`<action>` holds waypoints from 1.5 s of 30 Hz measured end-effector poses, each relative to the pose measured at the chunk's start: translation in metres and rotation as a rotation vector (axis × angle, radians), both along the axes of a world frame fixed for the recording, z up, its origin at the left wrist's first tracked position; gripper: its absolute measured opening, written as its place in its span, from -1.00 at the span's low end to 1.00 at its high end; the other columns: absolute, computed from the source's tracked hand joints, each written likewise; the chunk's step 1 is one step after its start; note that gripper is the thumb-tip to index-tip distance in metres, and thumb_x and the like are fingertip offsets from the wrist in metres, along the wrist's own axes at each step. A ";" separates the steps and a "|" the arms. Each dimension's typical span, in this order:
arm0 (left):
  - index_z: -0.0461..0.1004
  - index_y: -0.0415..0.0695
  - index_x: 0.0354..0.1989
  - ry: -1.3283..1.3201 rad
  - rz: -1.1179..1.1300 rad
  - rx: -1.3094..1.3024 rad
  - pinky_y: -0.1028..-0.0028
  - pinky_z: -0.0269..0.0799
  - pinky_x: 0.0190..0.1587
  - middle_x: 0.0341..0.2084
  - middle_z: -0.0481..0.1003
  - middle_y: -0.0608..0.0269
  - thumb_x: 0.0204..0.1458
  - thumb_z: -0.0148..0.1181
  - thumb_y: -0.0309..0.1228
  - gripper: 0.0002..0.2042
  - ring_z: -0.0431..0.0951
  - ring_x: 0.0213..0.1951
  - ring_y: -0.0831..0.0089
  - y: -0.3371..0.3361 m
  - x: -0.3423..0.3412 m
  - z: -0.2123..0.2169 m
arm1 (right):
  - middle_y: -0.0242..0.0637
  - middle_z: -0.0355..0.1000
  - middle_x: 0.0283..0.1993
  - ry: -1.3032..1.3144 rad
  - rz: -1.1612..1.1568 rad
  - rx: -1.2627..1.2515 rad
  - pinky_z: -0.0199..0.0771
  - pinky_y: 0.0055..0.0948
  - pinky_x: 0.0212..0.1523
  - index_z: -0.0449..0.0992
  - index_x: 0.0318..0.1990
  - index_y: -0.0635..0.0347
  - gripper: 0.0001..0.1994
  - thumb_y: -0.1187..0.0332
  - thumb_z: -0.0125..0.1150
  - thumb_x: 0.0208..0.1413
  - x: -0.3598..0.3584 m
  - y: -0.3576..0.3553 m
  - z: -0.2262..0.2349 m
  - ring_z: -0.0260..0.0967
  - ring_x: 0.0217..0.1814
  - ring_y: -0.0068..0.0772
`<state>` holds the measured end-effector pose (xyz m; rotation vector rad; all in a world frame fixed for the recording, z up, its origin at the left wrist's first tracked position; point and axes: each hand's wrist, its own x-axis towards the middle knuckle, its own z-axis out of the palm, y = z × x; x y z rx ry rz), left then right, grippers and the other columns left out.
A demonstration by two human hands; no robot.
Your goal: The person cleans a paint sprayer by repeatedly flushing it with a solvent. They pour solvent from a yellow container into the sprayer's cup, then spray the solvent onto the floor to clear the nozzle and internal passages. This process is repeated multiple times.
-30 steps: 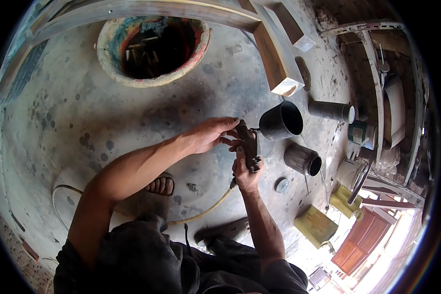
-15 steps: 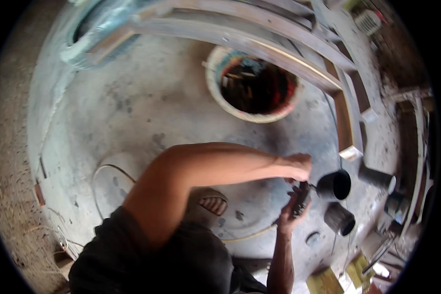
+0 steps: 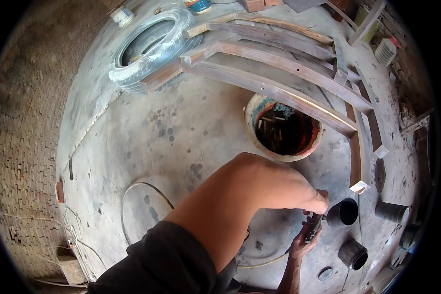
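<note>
Dark tool (image 3: 313, 229): in right hand (image 3: 301, 246), clamped; long axis oblique, upper end away from wearer | Left hand (image 3: 321, 200): at upper end, grip indeterminable | Black cup (image 3: 333, 215): beside tool, contents indiscernible | Bucket (image 3: 279, 157): pale pieces | Versus 0.5 s earlier: tyre (image 3: 182, 33) entirely visible

Rough workshop interior, identified by its stained concrete floor (image 3: 108, 157) and bare brick wall (image 3: 29, 147). Characteristic features include long wooden frames (image 3: 299, 104), a tyre (image 3: 169, 51) close beside them, and a bucket (image 3: 287, 158) with a paint-crusted rim. A thin hose (image 3: 122, 215) curves across the floor, and dark cylindrical containers (image 3: 349, 251) are grouped near the end of one frame.
</note>
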<state>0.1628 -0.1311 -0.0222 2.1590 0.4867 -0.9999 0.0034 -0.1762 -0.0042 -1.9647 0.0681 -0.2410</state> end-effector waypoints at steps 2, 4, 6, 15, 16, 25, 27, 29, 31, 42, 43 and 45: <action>0.66 -0.30 -0.17 0.028 0.025 -0.053 0.11 0.66 -0.43 -0.24 0.66 -0.12 0.12 0.18 -0.59 -0.82 0.71 -0.28 -0.03 -0.012 0.005 0.009 | 0.00 0.54 -0.02 -0.010 -0.021 -0.039 0.54 -0.22 -0.10 0.24 0.26 0.38 -0.63 0.57 0.06 0.35 0.002 -0.008 0.001 0.52 -0.15 -0.18; 0.66 -0.31 -0.17 0.036 -0.107 -0.086 0.11 0.66 -0.44 -0.24 0.66 -0.13 0.10 0.20 -0.61 -0.83 0.71 -0.28 -0.03 -0.013 0.012 0.012 | 0.00 0.55 -0.02 -0.002 -0.031 -0.053 0.55 -0.22 -0.10 0.25 0.27 0.38 -0.63 0.56 0.06 0.35 0.002 -0.014 -0.002 0.52 -0.15 -0.17; 0.66 -0.33 -0.18 0.035 -0.316 -0.107 0.12 0.66 -0.46 -0.26 0.66 -0.13 0.08 0.21 -0.64 -0.83 0.71 -0.29 -0.03 -0.010 0.018 0.013 | 0.00 0.55 -0.03 0.003 -0.037 -0.046 0.55 -0.22 -0.10 0.26 0.26 0.38 -0.64 0.56 0.06 0.36 0.002 -0.015 -0.003 0.53 -0.15 -0.17; 0.66 -0.37 -0.25 0.092 -0.406 -0.238 0.19 0.64 -0.55 -0.37 0.65 -0.14 0.02 0.20 -0.71 -0.84 0.71 -0.44 0.02 0.009 0.023 0.040 | -0.08 0.56 -0.09 0.040 -0.116 0.008 0.54 -0.27 -0.12 0.34 0.21 0.37 -0.68 0.49 0.09 0.37 0.000 -0.015 -0.007 0.52 -0.20 -0.27; 0.66 -0.37 -0.26 0.096 -0.429 -0.225 0.20 0.64 -0.56 -0.38 0.65 -0.14 0.02 0.19 -0.71 -0.84 0.71 -0.44 0.03 0.013 0.022 0.040 | -0.10 0.57 -0.11 0.065 -0.104 0.008 0.54 -0.28 -0.13 0.34 0.21 0.37 -0.68 0.47 0.09 0.37 0.000 -0.012 -0.003 0.52 -0.20 -0.29; 0.63 -0.40 -0.30 0.003 -0.230 -0.127 0.22 0.61 -0.61 -0.41 0.65 -0.11 0.03 0.23 -0.66 -0.90 0.70 -0.47 0.07 0.004 0.015 0.049 | -0.17 0.55 -0.23 0.029 -0.133 -0.003 0.50 -0.37 -0.22 0.34 0.24 0.36 -0.64 0.40 0.10 0.39 0.006 -0.007 -0.008 0.46 -0.29 -0.42; 0.63 -0.40 -0.30 -0.007 -0.171 -0.133 0.22 0.61 -0.61 -0.40 0.65 -0.11 0.02 0.24 -0.66 -0.90 0.70 -0.46 0.07 0.005 0.014 0.041 | -0.19 0.53 -0.26 -0.024 -0.132 0.013 0.49 -0.38 -0.25 0.34 0.26 0.36 -0.62 0.38 0.11 0.38 0.008 0.000 -0.008 0.44 -0.31 -0.44; 0.62 -0.40 -0.30 0.027 -0.099 -0.192 0.23 0.61 -0.61 -0.39 0.65 -0.11 0.01 0.24 -0.67 -0.90 0.70 -0.45 0.06 0.003 0.018 0.061 | -0.22 0.51 -0.30 -0.016 -0.158 0.035 0.48 -0.40 -0.27 0.34 0.26 0.37 -0.61 0.37 0.12 0.37 0.007 -0.010 -0.012 0.43 -0.34 -0.46; 0.62 -0.41 -0.29 0.042 -0.106 -0.217 0.23 0.61 -0.61 -0.38 0.65 -0.12 0.01 0.25 -0.67 -0.90 0.70 -0.45 0.06 0.008 0.017 0.064 | -0.23 0.49 -0.33 0.080 -0.170 -0.007 0.47 -0.42 -0.29 0.35 0.25 0.37 -0.61 0.36 0.13 0.36 0.006 -0.011 -0.003 0.41 -0.35 -0.47; 0.61 -0.40 -0.28 -0.003 -0.286 -0.198 0.22 0.63 -0.58 -0.36 0.65 -0.14 0.03 0.21 -0.68 -0.89 0.70 -0.42 0.02 0.013 0.011 0.042 | -0.31 0.47 -0.41 0.100 -0.141 0.022 0.43 -0.45 -0.34 0.40 0.17 0.35 -0.66 0.35 0.15 0.35 -0.002 -0.008 -0.009 0.37 -0.41 -0.51; 0.61 -0.40 -0.28 0.023 -0.243 -0.197 0.21 0.63 -0.57 -0.35 0.65 -0.14 0.04 0.19 -0.67 -0.89 0.70 -0.42 0.01 0.011 0.012 0.046 | -0.31 0.47 -0.41 0.099 -0.143 0.010 0.43 -0.45 -0.35 0.40 0.18 0.36 -0.65 0.34 0.15 0.35 -0.002 -0.010 -0.009 0.37 -0.41 -0.51; 0.60 -0.41 -0.27 0.044 -0.203 -0.200 0.20 0.63 -0.56 -0.34 0.65 -0.14 0.05 0.17 -0.66 -0.88 0.70 -0.41 0.01 0.010 0.013 0.051 | -0.30 0.47 -0.41 0.095 -0.148 -0.006 0.43 -0.45 -0.36 0.40 0.18 0.36 -0.65 0.34 0.15 0.35 -0.001 -0.012 -0.009 0.37 -0.42 -0.51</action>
